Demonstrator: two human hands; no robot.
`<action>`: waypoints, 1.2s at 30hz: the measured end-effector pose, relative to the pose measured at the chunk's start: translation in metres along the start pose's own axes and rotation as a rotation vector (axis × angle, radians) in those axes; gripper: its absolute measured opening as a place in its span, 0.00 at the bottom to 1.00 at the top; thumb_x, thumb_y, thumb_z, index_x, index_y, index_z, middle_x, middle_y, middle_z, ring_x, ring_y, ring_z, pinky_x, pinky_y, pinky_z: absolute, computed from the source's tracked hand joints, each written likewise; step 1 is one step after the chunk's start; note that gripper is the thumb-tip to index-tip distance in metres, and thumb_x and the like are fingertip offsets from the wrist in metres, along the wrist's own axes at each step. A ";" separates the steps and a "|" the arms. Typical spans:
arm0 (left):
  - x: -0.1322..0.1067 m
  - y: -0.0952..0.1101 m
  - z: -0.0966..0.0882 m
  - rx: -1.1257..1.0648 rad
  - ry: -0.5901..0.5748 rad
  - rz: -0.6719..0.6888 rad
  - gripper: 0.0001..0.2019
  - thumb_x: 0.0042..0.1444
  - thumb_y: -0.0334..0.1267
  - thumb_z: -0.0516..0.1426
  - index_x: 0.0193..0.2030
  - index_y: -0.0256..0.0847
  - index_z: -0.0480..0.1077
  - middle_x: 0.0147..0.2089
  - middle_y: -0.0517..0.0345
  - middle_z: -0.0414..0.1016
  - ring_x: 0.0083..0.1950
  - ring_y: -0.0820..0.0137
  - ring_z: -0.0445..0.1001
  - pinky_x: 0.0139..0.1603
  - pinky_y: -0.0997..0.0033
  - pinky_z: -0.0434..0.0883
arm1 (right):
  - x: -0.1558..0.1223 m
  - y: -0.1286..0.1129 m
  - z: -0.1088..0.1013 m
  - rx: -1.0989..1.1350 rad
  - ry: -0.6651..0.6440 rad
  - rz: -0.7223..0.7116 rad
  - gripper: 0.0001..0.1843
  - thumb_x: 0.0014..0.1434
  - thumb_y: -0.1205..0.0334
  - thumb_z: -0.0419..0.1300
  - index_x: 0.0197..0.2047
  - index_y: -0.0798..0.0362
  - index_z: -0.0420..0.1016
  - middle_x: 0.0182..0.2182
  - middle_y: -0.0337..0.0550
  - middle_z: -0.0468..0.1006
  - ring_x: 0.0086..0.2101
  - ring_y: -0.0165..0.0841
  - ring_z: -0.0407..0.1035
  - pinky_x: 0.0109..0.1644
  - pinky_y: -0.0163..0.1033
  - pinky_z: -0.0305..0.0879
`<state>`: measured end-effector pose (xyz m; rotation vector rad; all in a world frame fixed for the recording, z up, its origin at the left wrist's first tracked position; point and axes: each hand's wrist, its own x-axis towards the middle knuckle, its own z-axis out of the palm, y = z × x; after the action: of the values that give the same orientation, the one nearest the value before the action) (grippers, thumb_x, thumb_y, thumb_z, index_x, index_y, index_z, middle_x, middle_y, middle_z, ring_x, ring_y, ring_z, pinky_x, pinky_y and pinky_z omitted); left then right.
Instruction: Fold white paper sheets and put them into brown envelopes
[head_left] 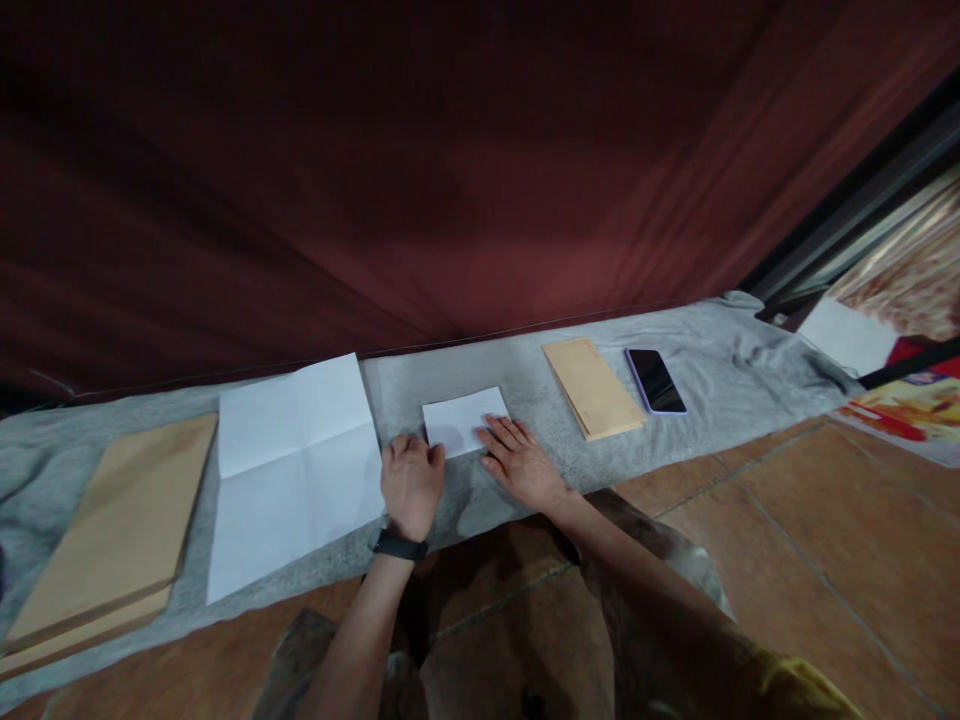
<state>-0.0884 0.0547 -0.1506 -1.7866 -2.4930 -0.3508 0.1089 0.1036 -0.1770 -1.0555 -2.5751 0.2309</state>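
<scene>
A small folded white paper (461, 420) lies on the grey cloth (525, 390) in front of me. My left hand (410, 485), with a black wristband, rests at the paper's near left corner, its fingers curled against the edge. My right hand (517, 458) lies flat with fingers stretched out, the fingertips pressing on the paper's near right edge. A larger white sheet (292, 470) with fold creases lies unfolded just left of my left hand.
A stack of large brown envelopes (112, 530) sits at the far left of the cloth. A smaller tan envelope stack (592, 388) and a dark phone (655, 381) lie to the right. A dark red curtain (375, 170) hangs behind. Tiled floor (787, 520) lies near me.
</scene>
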 end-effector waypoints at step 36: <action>-0.037 0.012 0.017 -0.083 -0.085 0.502 0.29 0.67 0.51 0.49 0.73 0.45 0.56 0.76 0.49 0.52 0.77 0.56 0.48 0.73 0.46 0.55 | -0.001 0.009 0.002 -0.036 0.014 0.104 0.28 0.72 0.52 0.48 0.70 0.53 0.62 0.70 0.51 0.59 0.68 0.45 0.53 0.71 0.56 0.52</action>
<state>-0.0635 0.0277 -0.1719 -2.4098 -1.9940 -0.3531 0.1146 0.1095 -0.1812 -1.2019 -2.5233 0.2022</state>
